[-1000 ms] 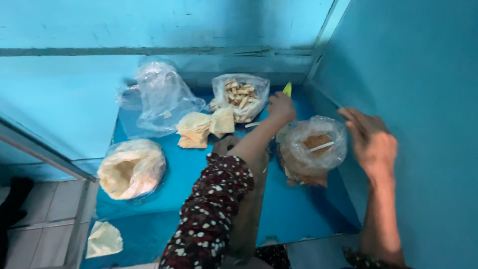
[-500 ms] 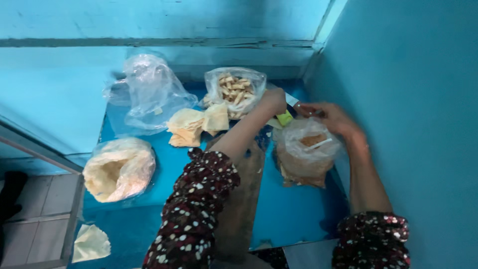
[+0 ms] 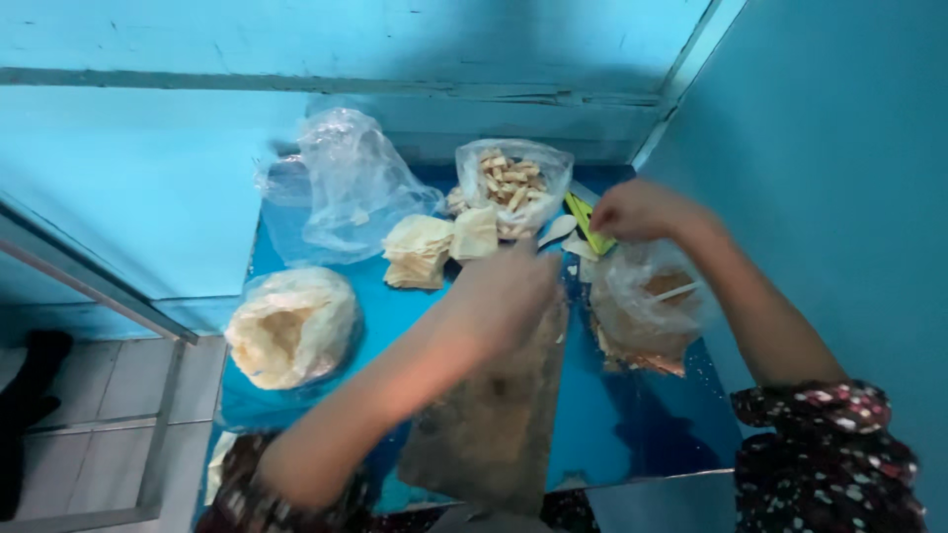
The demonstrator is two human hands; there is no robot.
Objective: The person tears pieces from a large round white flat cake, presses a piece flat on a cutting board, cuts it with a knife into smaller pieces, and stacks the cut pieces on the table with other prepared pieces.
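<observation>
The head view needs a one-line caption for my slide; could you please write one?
Right hand grips a yellow-green tool beside a bag of pale pieces; left hand hovers over a worn board on a blue counter.

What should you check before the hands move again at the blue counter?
1. Right hand on the yellow-green tool: ok, it rests over the tool's far end, though the grip itself is blurred.
2. Left hand free: cannot tell, it hangs over the brown board and is too blurred to show a hold.
3. Bag of brown food upright: ok, it sits open beside the board.
4. Bag of small pale pieces out of the way: ok, it stands at the back.
5. Folded pale sheets within reach: ok, they lie just beyond the left hand.
6. Big round pale bag steady: ok, it rests on the counter.
</observation>
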